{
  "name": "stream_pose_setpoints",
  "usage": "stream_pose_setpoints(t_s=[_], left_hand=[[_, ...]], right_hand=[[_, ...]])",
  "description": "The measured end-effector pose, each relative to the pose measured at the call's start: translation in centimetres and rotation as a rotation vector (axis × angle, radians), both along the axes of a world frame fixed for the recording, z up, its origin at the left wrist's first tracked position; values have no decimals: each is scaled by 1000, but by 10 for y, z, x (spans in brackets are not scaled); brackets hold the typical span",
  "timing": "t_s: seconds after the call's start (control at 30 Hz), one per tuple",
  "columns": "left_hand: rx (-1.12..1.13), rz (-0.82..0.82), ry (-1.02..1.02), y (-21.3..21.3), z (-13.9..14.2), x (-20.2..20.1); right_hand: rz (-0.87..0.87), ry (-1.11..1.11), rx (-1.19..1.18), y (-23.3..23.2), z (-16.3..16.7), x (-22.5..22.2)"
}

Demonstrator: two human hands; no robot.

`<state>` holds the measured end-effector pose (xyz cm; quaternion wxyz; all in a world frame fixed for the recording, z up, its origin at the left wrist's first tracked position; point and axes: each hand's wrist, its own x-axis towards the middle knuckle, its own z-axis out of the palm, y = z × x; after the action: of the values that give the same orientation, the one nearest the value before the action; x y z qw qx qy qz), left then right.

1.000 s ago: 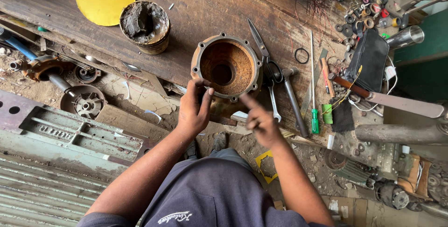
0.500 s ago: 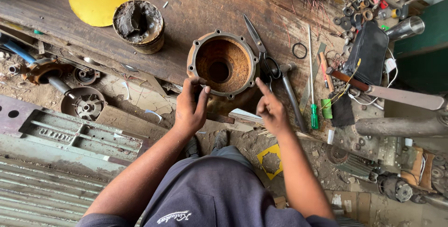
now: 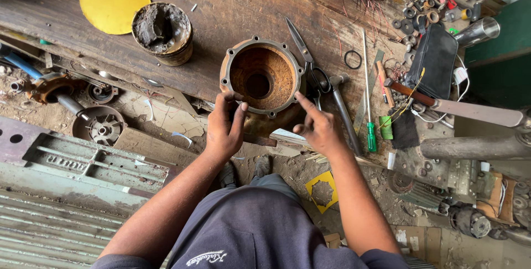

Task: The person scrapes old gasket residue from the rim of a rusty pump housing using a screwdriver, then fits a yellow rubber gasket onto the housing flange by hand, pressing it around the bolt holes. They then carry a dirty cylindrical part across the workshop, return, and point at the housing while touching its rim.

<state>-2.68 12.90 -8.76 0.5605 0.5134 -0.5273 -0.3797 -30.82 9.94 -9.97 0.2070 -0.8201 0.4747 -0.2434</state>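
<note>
A yellow disc and a dirty tin sit on the wooden bench. The left hand holds the near rim of the rusty round housing at the bench edge. The right hand is open, one finger touching the rim. Scissors lie just beside it.

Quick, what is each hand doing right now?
Left hand: fingers curled on the near rim of the rusty round housing, gripping it.
Right hand: open, forefinger touching the housing's rim, holding nothing.
</note>
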Motion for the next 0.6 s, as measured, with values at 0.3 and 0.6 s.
stream_pose_setpoints(t_s=[0.3,0.6], left_hand=[[-1,0,4,0,2,0],[-7,0,14,0,1,-1]], right_hand=[[-20,-121,73,12,-8,11],[6,-45,45,14,-3,21]])
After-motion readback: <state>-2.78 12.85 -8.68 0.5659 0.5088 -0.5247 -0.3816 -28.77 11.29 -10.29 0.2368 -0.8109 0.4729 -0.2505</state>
